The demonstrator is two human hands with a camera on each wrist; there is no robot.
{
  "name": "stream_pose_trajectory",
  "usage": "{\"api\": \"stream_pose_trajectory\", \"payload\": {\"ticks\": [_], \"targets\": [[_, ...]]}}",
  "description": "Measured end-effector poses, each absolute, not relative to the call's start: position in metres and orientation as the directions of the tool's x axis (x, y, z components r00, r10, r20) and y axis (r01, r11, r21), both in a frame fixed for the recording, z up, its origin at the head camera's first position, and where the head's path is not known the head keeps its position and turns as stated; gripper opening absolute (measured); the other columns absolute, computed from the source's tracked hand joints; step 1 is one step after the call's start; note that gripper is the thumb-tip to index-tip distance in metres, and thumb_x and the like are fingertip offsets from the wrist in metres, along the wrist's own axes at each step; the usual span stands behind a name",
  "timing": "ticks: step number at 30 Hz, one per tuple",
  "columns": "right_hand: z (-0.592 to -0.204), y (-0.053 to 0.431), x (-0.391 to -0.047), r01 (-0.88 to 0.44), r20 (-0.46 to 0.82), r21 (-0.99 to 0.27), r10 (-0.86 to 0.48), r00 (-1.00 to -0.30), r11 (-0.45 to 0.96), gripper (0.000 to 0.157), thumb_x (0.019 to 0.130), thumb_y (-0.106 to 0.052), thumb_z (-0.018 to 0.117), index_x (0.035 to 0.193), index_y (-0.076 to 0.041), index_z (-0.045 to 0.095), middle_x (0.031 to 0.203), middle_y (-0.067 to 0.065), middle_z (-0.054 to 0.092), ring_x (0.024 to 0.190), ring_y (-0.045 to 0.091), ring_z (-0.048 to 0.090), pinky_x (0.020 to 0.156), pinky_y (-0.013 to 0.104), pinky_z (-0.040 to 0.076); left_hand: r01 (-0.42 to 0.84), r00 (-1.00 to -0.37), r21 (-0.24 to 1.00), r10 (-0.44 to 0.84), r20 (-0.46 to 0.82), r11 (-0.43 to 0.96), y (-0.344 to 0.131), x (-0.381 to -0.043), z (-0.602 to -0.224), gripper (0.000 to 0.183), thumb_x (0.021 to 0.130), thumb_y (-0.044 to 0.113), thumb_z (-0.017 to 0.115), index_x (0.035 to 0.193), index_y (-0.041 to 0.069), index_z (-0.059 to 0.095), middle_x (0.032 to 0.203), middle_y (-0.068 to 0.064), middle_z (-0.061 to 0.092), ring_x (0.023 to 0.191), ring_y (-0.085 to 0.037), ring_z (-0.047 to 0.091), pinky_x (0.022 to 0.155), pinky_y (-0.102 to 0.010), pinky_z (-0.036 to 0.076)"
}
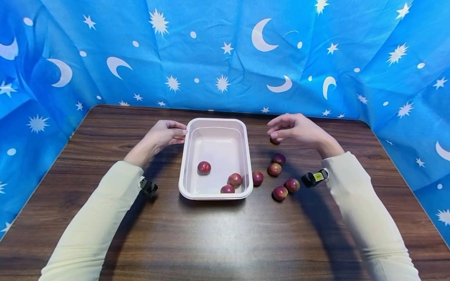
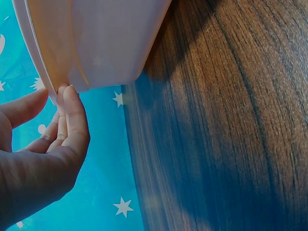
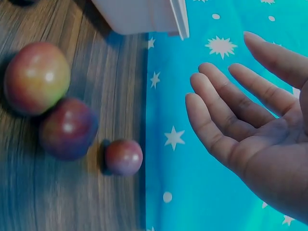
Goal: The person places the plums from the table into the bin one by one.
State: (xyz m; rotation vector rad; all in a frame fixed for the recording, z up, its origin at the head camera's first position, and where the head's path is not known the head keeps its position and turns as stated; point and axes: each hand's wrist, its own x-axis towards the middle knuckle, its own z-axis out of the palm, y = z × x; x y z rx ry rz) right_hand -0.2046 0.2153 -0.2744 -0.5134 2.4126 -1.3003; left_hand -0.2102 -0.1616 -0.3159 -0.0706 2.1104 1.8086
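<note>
Nine dark red fruits [image 1: 204, 168] show in your head view: three in the near half of the white tray [image 1: 218, 142], six on the wooden table [image 1: 158, 234] to its right. One of those six sits just beside the tray's right wall. Your left hand [image 1: 159, 136] is at the far part of the tray's left rim. Your right hand [image 1: 299, 127] is above the farthest fruit [image 1: 275, 141] and partly hides it; from here you cannot tell whether your fingertips touch it. Blue cloth [image 1: 218, 50] with white stars and moons hangs behind the table.

Your left wrist view gives the grip that the head view leaves small: your thumb is on one side of the rim and your fingertips are on the other, in a narrow pinch. The fruits in the tray are hidden by its wall here.

Your right wrist view shows the palm side, turned away from the head camera. Your fingers are loosely bent, your thumb stands well away, and the palm is bare. Three table fruits show whole, the farthest included, with a gap between it and your fingers.
</note>
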Motion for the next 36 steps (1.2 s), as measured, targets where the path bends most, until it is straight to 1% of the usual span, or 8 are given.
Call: {"api": "stream_pose_trajectory", "payload": {"ticks": [5,8,12,15,21,29,31,36], "targets": [[-0.277,0.229,-0.200,-0.123,-0.145,-0.854,-0.459,-0.877,0.506,0.036,0.088,-0.016,0.063,0.118,0.000,0.054,0.107,0.019,0.062,0.095,0.027,0.061,0.080,0.031,0.054,-0.266,-0.936,0.948,0.189,-0.298,0.176,-0.162,-0.211,-0.317,0.035,0.090,0.000,0.053,0.120,-0.015,0.043,0.080,-0.003,0.058,0.067,-0.008,0.060,0.075,-0.023,0.054],[-0.280,0.236,-0.197,-0.121,-0.143,-0.864,-0.470,-0.871,0.488,0.037,0.088,-0.015,0.063,0.118,0.002,0.053,0.109,0.021,0.060,0.097,0.028,0.061,0.081,0.033,0.054,-0.264,-0.936,0.950,0.192,-0.294,0.165,-0.162,-0.211,-0.318,0.035,0.090,0.000,0.052,0.120,-0.016,0.042,0.079,-0.003,0.058,0.067,-0.008,0.061,0.075,-0.023,0.055],[-0.286,0.246,-0.194,-0.127,-0.141,-0.870,-0.488,-0.861,0.477,0.038,0.088,-0.012,0.062,0.119,0.006,0.051,0.110,0.022,0.059,0.093,0.022,0.062,0.079,0.034,0.054,-0.265,-0.936,0.950,0.193,-0.295,0.164,-0.162,-0.211,-0.318,0.036,0.090,0.000,0.053,0.120,-0.016,0.042,0.080,-0.003,0.058,0.067,-0.008,0.061,0.076,-0.024,0.054],[-0.291,0.253,-0.192,-0.131,-0.144,-0.868,-0.495,-0.857,0.478,0.039,0.088,-0.011,0.061,0.120,0.008,0.049,0.107,0.022,0.060,0.091,0.021,0.063,0.079,0.035,0.054,-0.268,-0.935,0.948,0.191,-0.299,0.173,-0.162,-0.211,-0.317,0.036,0.090,0.000,0.053,0.121,-0.015,0.042,0.080,-0.003,0.058,0.067,-0.008,0.061,0.077,-0.024,0.054],[-0.302,0.263,-0.185,-0.116,-0.158,-0.873,-0.500,-0.852,0.474,0.039,0.089,-0.011,0.060,0.120,0.010,0.048,0.109,0.027,0.057,0.094,0.027,0.061,0.081,0.037,0.054,-0.268,-0.934,0.946,0.192,-0.302,0.183,-0.162,-0.211,-0.317,0.037,0.090,0.001,0.053,0.122,-0.015,0.042,0.082,-0.004,0.058,0.068,-0.008,0.061,0.082,-0.028,0.053],[-0.314,0.272,-0.175,-0.097,-0.183,-0.875,-0.510,-0.841,0.474,0.039,0.090,-0.008,0.058,0.121,0.011,0.046,0.110,0.032,0.054,0.095,0.032,0.059,0.081,0.038,0.053,-0.265,-0.935,0.949,0.197,-0.297,0.171,-0.162,-0.211,-0.317,0.036,0.090,0.000,0.053,0.121,-0.016,0.042,0.079,-0.002,0.058,0.067,-0.008,0.061,0.078,-0.025,0.054],[-0.317,0.274,-0.173,-0.082,-0.195,-0.876,-0.504,-0.841,0.475,0.038,0.090,-0.008,0.058,0.121,0.011,0.046,0.110,0.032,0.055,0.095,0.033,0.059,0.080,0.038,0.054,-0.264,-0.935,0.950,0.198,-0.295,0.169,-0.162,-0.211,-0.317,0.036,0.090,0.000,0.053,0.121,-0.016,0.042,0.079,-0.002,0.058,0.067,-0.008,0.061,0.078,-0.025,0.054],[-0.324,0.279,-0.168,-0.074,-0.206,-0.874,-0.504,-0.839,0.480,0.036,0.091,-0.007,0.056,0.120,0.011,0.046,0.109,0.030,0.056,0.094,0.030,0.060,0.080,0.038,0.054,-0.263,-0.936,0.949,0.193,-0.295,0.172,-0.162,-0.211,-0.317,0.035,0.090,0.000,0.053,0.120,-0.016,0.042,0.079,-0.002,0.058,0.067,-0.008,0.061,0.078,-0.026,0.054]]}}
